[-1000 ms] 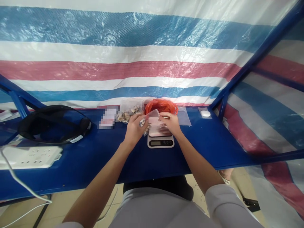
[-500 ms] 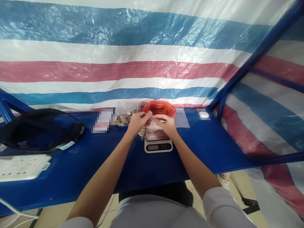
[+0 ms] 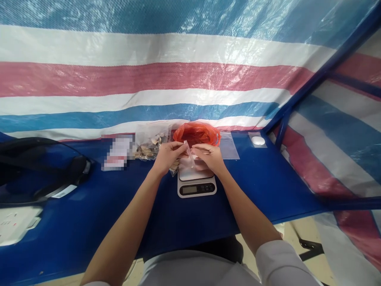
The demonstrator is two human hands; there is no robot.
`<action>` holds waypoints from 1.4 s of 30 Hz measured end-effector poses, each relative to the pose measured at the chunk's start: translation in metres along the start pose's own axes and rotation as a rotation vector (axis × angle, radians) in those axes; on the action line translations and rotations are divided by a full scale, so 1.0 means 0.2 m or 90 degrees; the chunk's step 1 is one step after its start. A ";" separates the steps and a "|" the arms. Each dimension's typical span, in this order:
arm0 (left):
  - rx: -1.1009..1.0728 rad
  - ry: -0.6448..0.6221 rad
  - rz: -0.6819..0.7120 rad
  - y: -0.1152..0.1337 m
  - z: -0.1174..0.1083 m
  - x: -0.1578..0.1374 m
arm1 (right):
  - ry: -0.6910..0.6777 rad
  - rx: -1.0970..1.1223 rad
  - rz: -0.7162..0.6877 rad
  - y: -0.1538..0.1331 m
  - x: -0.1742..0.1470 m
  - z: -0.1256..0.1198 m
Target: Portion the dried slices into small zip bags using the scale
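Over the digital scale (image 3: 196,190), my left hand (image 3: 168,157) pinches a small clear plastic bag (image 3: 189,154), which appears nearly edge-on as a narrow shiny strip. My right hand (image 3: 212,158) is on the other side of it, with thumb and fingertips closed at the bag's edge. Part of the scale's plate is hidden by the hands and the bag. Just behind them, an orange-red plastic bag (image 3: 196,130) stands with its mouth spread. Left of my left hand lies a clear bag of dried brownish slices (image 3: 149,149), and a smaller bag of pieces (image 3: 174,167) is partly covered by that hand.
A flat clear bag (image 3: 230,147) lies right of the scale. Farther right is a white rounded object (image 3: 258,140) on a small clear bag. To the left are a pixelated packet (image 3: 119,151), a black band-like object (image 3: 76,171) and a white power strip (image 3: 18,224). Striped sheeting (image 3: 149,79) hangs behind.
The clear bag has turned from a crumpled, broad view to a narrow strip between my hands. My view has shifted slightly, moving the left-hand objects farther left.
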State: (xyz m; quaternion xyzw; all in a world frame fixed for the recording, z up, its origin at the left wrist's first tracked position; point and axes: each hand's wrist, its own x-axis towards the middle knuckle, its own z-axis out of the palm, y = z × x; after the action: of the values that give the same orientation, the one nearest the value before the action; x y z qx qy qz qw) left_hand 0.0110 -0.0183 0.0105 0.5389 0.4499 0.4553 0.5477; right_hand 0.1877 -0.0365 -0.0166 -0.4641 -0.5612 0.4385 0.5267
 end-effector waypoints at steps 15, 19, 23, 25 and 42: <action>0.050 -0.008 0.014 -0.04 0.01 -0.05 | -0.021 -0.200 -0.122 -0.01 -0.03 0.00; 0.081 -0.020 0.045 -0.04 0.01 -0.05 | -0.027 -0.208 -0.120 0.02 -0.03 -0.01; 0.146 -0.019 0.082 -0.04 0.01 -0.06 | -0.016 -0.225 -0.122 0.02 -0.03 -0.02; 0.164 -0.016 0.090 -0.04 0.01 -0.06 | -0.008 -0.234 -0.130 0.02 -0.03 -0.02; 0.178 -0.073 0.094 -0.08 -0.01 -0.04 | 0.005 -0.293 -0.162 0.01 -0.03 -0.02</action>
State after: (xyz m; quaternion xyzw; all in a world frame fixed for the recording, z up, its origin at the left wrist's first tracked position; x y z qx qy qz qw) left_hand 0.0072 -0.0253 -0.0061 0.6667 0.4361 0.3952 0.4572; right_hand 0.1919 -0.0430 -0.0190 -0.4991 -0.6978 0.2276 0.4606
